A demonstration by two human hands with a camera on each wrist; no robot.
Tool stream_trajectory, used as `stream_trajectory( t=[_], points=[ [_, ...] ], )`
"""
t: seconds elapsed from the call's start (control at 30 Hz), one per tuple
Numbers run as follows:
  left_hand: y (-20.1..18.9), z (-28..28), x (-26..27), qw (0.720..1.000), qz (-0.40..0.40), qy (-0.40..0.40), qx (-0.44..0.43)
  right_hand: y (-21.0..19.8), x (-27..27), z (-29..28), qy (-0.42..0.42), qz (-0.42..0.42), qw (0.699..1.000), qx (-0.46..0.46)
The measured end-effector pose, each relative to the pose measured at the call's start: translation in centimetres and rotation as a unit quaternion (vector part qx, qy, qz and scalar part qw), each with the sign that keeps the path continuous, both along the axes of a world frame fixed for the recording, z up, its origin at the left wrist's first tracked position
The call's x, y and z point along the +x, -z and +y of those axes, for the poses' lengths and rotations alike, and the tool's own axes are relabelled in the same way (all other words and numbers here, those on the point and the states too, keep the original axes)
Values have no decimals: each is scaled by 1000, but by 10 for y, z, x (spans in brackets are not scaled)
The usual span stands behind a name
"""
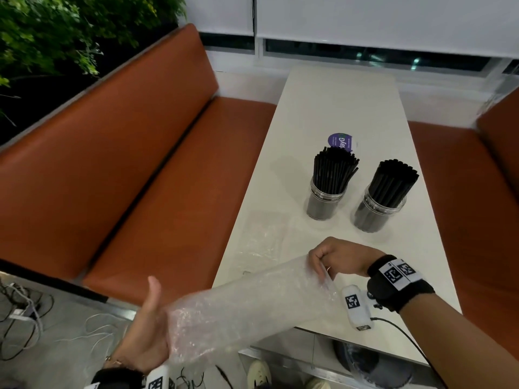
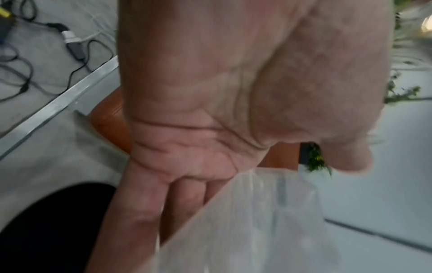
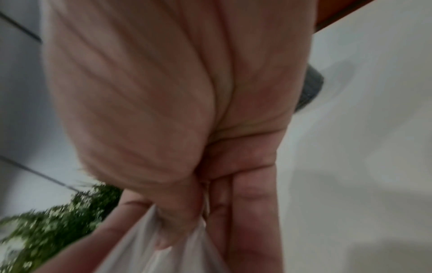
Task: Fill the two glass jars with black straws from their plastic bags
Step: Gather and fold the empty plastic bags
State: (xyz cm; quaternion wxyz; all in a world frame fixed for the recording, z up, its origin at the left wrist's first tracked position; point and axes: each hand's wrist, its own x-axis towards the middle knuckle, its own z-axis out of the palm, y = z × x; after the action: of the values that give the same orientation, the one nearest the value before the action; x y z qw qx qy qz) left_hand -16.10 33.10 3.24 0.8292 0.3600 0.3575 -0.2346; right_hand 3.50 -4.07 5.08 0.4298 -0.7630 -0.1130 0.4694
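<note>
My right hand (image 1: pixel 337 258) pinches one end of an empty clear plastic bag (image 1: pixel 247 304); my left hand (image 1: pixel 148 332) lies flat and open against the other end. Both glass jars (image 1: pixel 325 200) stand on the desk (image 1: pixel 337 108), full of black straws (image 1: pixel 334 169). 1 more empty bag (image 1: pixel 261 237) lies flat there.

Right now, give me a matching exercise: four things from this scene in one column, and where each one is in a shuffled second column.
1. held bag
2. flat bag
3. straws
4. sticker

A. standing in the jars
B. on the table behind the left jar
C. between both hands
D. lying on the table

Pairs: 1-C, 2-D, 3-A, 4-B
</note>
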Motion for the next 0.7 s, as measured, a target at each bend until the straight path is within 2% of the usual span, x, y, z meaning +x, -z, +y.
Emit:
stream_trajectory(
  t=[0.07, 0.2, 0.23, 0.3, 0.37, 0.4, 0.47, 0.53, 0.63, 0.7],
  points=[
    [-6, -5, 0, 990, -44, 106, 84, -1, 3, 6, -11, -1, 1000, -4],
    [1, -2, 0, 924, -97, 251, 273, -6, 7, 9, -2, 19, 1000, 24],
    [5, -1, 0, 915, -98, 268, 284, -6, 8, 7, 19, 46, 998, 47],
    [10, -1, 0, 916, -87, 248, 303, -2, 11, 5, 52, 110, 988, 91],
    [16, -3, -1, 917, -79, 225, 320, 4, 13, 6, 75, 129, 986, 75],
    [16, -6, -2, 919, -79, 217, 318, 7, 11, 8, 67, 110, 990, 50],
    [17, -6, -5, 924, -77, 210, 311, 5, 8, 17, 4, -10, 1000, 13],
    [17, 0, -5, 925, -80, 219, 301, 5, 13, 27, -57, -97, 994, 16],
    [12, 11, -4, 940, -81, 232, 235, -3, 32, 50, -93, -144, 985, -4],
    [0, 5, 4, 932, -78, 252, 248, -9, 47, 70, -134, -178, 975, -23]
  ],
)
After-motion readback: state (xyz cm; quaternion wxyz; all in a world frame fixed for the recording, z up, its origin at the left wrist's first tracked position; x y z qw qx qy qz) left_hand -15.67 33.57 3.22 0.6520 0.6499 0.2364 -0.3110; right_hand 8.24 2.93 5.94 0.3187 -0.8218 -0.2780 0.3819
